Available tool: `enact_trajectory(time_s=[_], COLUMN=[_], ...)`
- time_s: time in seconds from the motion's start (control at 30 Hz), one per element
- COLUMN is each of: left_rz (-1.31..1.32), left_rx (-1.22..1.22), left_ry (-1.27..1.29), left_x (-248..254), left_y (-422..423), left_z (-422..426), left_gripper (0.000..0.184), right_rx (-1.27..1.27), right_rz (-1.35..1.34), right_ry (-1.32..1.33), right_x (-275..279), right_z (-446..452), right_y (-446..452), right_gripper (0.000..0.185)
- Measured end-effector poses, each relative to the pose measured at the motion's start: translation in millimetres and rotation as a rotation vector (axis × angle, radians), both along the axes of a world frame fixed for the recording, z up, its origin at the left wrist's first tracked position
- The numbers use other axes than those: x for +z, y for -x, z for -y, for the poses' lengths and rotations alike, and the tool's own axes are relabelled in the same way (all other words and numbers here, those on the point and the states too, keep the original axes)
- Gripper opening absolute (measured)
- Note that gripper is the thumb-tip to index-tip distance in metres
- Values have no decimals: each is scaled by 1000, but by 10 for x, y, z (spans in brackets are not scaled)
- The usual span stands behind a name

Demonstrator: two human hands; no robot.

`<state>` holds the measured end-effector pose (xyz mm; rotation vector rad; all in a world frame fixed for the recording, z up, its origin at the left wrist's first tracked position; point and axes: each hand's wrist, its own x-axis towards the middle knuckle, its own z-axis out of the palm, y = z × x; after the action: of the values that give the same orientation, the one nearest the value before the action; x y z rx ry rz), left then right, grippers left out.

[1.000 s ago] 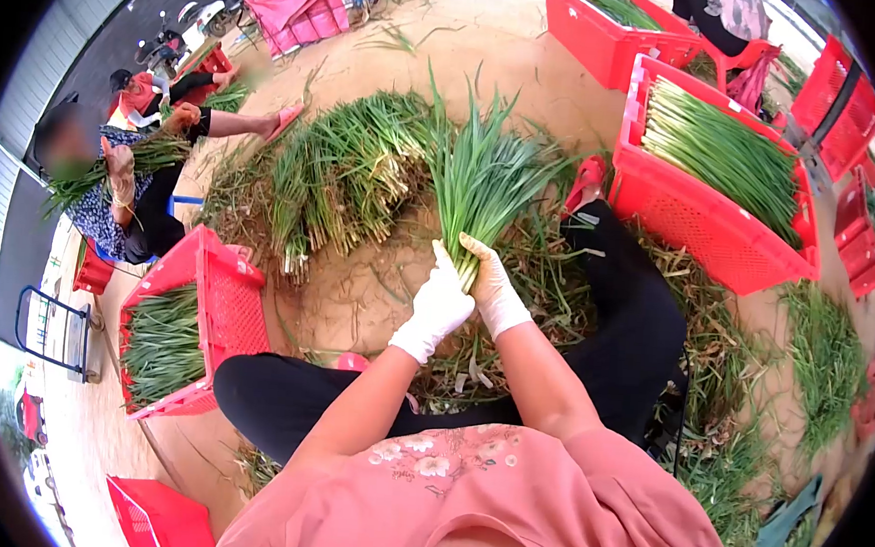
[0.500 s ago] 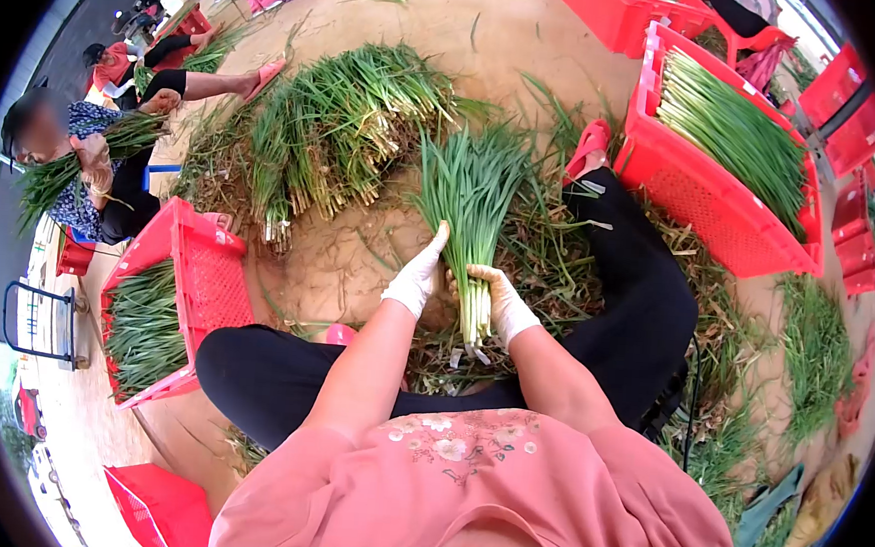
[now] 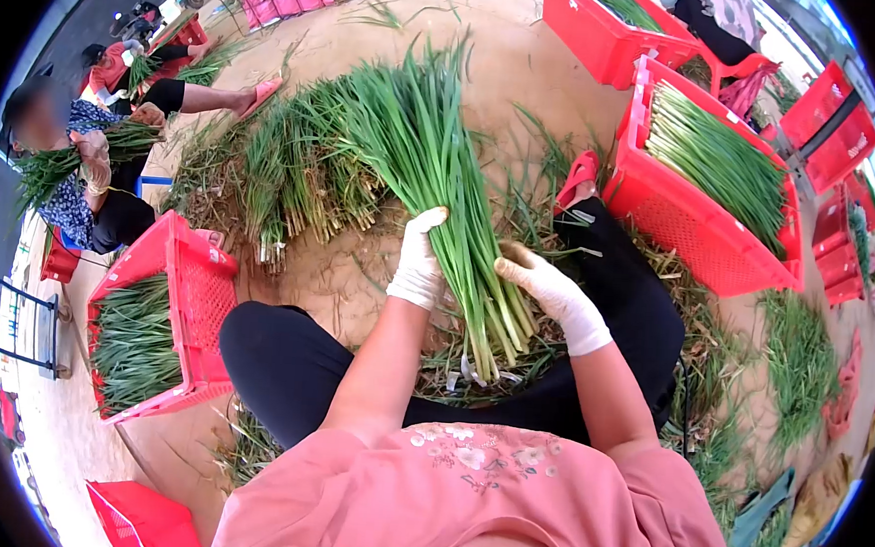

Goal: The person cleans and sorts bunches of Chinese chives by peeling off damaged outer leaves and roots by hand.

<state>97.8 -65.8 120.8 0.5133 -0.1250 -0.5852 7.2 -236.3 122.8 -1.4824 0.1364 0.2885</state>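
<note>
My left hand (image 3: 422,263), in a white glove, is closed around a large bunch of garlic chives (image 3: 469,245). Its long green leaves point up and away, and the pale stem ends tilt down to the right above my lap. Just right of the stems is my right hand (image 3: 552,293), also gloved. Its fingers are partly open and their tips reach the bunch's edge without wrapping it. Beyond the bunch, a heap of untidy chives (image 3: 309,165) lies on the floor, partly covered by the leaves I hold.
A red crate (image 3: 696,229) of chives stands at right, another red crate (image 3: 210,300) at left. Loose leaf scraps (image 3: 699,340) litter the floor around my legs. At far left, a person (image 3: 83,167) holds chives. A hand cart (image 3: 28,329) stands behind the left crate.
The bunch has tilted, its leaves swinging to the upper left and its stems to the lower right. My right hand has loosened from the stems and moved right. My left hand still holds on.
</note>
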Motion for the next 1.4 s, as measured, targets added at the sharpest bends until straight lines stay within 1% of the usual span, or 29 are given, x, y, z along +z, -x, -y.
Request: enact_trajectory(time_s=[0.07,0.13,0.2,0.23,0.27,0.33,0.37,0.43,0.5,0.57,0.63,0.73,0.77,0.83,0.87,0.9,0.93,1.0,1.03,1.07,1.13,1.2,1.23,1.27,1.33,1.37,1.4], left_rz=[36,46,67,77,104,87,68,28,18,-28,-7,-15,-37,-36,-36,-24,-14,-87,-87,-81,-57,-64,-38,-13,-8,-4,-8], left_rx=[29,134,202,243,263,294,342,370,398,509,544,551,585,678,682,686,690,732,732,731,722,737,741,748,727,703,705], left_ry=[-6,-13,-99,-98,-136,-139,-94,-87,-90,-92,-84,-23,-8,-25,-23,-11,3,24,21,26,-16,-54,-69,-82,-78,-77,-77], left_x=[72,196,169,185,139,182,194,149,102,63,75,42,21,42,61,100,117,98,135,139,143,79,76,67,27,0,18], left_y=[-60,-56,-124,-125,-149,-119,-97,-104,-122,-134,-115,-119,-125,-109,-104,-90,-81,-133,-104,-111,-97,-94,-88,-83,-90,-89,-69], left_z=[-61,-72,-156,-177,-210,-272,-263,-340,-403,-463,-514,-592,-612,-662,-687,-707,-721,-735,-724,-726,-733,-736,-734,-721,-729,-730,-712], left_gripper=[47,41,37,36,45,44,32,29,27,26,26,30,31,32,32,32,33,35,34,34,30,21,21,20,20,20,20], right_rx=[-166,-311,-209,-221,-222,-242,-235,-302,-288,-268,-132,-101,-74,-140,-173,-312,-379,-208,-173,-83,-56,-89,-106,-68,-72,-68,-122], right_rz=[137,283,460,462,560,516,523,152,190,232,362,315,300,331,362,328,272,174,156,208,416,546,604,530,411,412,407], right_ry=[-52,42,332,418,376,369,373,-130,-191,-228,-371,-339,-386,-390,-400,-491,-549,-733,-583,-482,224,748,894,950,969,971,912], right_x=[153,258,502,607,429,368,376,386,473,465,377,368,376,391,397,550,637,777,863,887,804,681,589,548,591,560,491], right_z=[-2,-117,-239,-345,-401,-474,-466,-492,-497,-506,-460,-379,-331,-197,-112,-88,-21,-3,-119,-178,-423,-705,-791,-830,-906,-930,-950], right_y=[65,160,255,274,210,188,186,220,300,375,439,554,586,651,664,698,699,689,686,666,510,348,278,213,147,106,61], right_gripper=[59,42,32,27,28,21,21,14,12,13,12,8,7,9,9,13,19,25,29,30,30,29,31,32,33,33,31])
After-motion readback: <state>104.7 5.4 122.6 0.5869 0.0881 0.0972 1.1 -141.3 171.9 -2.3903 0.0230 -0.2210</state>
